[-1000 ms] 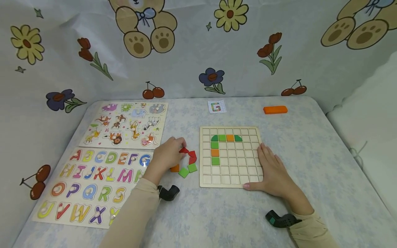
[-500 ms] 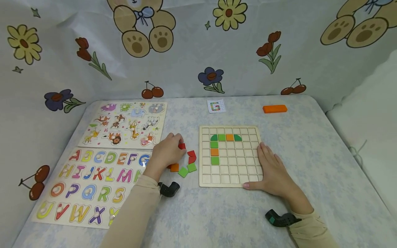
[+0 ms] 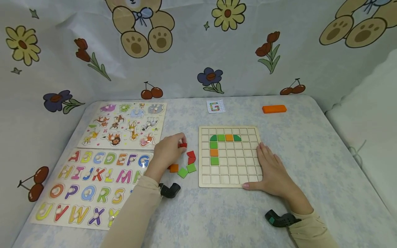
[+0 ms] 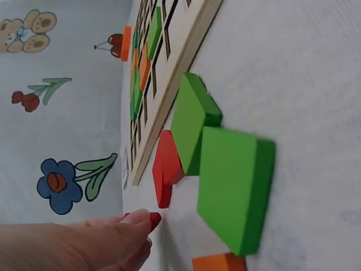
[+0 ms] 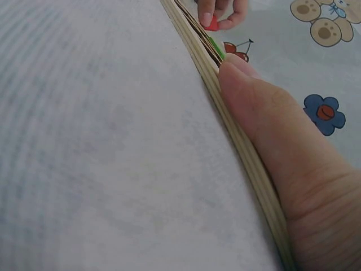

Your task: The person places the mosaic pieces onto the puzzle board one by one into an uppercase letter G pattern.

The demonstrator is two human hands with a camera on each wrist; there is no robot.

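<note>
My left hand [image 3: 168, 151] pinches a small red tile [image 3: 183, 145] between thumb and fingertips, just left of the wooden grid board [image 3: 237, 170]. In the left wrist view the red tile [image 4: 154, 219] shows at the thumb tip. My right hand [image 3: 274, 175] lies along the board's right edge, fingers straight, thumb at the near edge. Green and orange squares and two dark green rounded pieces sit in the board's upper left cells. Beside the left hand lie red pieces [image 3: 191, 157], two green squares [image 3: 183, 172] and an orange square [image 3: 174, 168].
A small pattern card [image 3: 215, 106] with a G design lies behind the board. At the back right is an orange bar [image 3: 274, 109]. An animal puzzle board [image 3: 127, 137] and an alphabet puzzle board [image 3: 77, 202] cover the left side of the table.
The left hand has taken hold of the red tile and moved it slightly away from the loose pieces, toward the back. The right hand stays on the board.
</note>
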